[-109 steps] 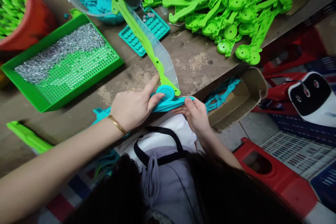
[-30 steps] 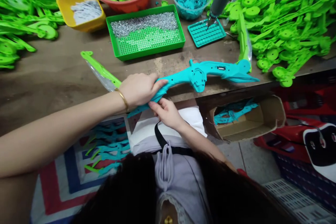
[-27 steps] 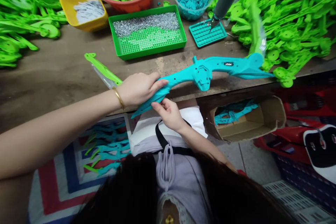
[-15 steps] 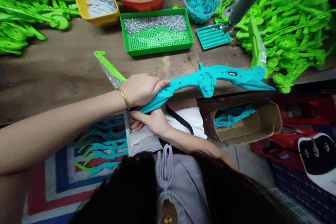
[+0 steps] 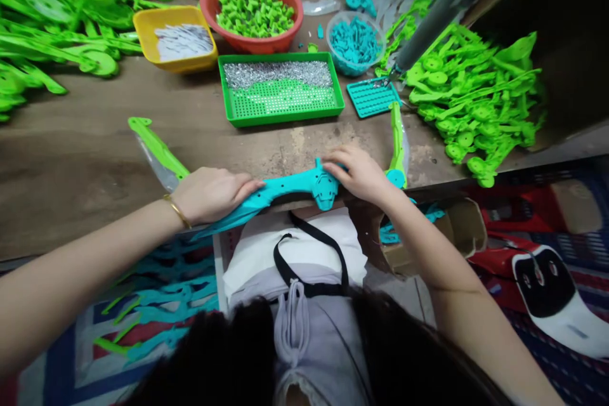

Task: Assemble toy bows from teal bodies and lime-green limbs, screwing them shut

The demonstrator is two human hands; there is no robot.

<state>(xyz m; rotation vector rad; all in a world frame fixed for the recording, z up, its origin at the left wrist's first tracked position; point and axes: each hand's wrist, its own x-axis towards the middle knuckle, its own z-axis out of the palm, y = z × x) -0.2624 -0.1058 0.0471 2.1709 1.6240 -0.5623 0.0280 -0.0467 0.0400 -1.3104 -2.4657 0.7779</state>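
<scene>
A toy bow (image 5: pixel 290 188) with a turquoise body and a green limb at each end lies across the table's front edge. My left hand (image 5: pixel 209 193) is closed round the left part of the body, thumb pointing along it. Just right of the bow's raised middle block, my right hand (image 5: pixel 359 171) grips the body from above, its fingers bent over the far side. The left green limb (image 5: pixel 159 149) and the right green limb (image 5: pixel 396 139) both stick out away from me. My hands hide parts of the turquoise body.
Behind the bow stand a green tray (image 5: pixel 280 119) of small metal pieces, a turquoise ridged tray (image 5: pixel 373 100), a yellow bowl (image 5: pixel 143 35), a red bowl (image 5: pixel 257 44) and a clear tub (image 5: pixel 356 65). Green parts (image 5: pixel 476 95) are heaped right. A grey screwdriver (image 5: pixel 428 22) hangs above.
My right hand has come from beneath the bow's left end to its body right of the middle. The bow has shifted left and nearer to me; my left hand still holds it.
</scene>
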